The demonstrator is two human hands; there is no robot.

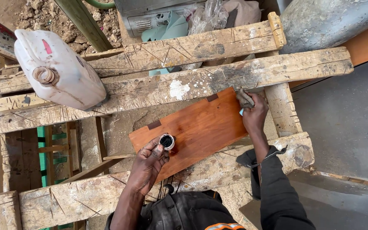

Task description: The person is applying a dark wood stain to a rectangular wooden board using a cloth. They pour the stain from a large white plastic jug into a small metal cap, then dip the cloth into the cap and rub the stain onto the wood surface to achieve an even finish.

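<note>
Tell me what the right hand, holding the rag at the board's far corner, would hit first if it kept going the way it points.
The right hand points up-frame with its rag. Just past the reddish board it would probably meet the paint-spattered workbench plank first; their heights are hard to judge.

board on workbench | jerrycan far left | cloth on board's right corner

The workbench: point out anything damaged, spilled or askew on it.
The white jerrycan lies tipped on its side on the workbench, cap facing up. A white paint splatter marks the plank, and the timbers are scored with cuts. The reddish board sits askew across the gap, under the left hand and right hand.
</note>
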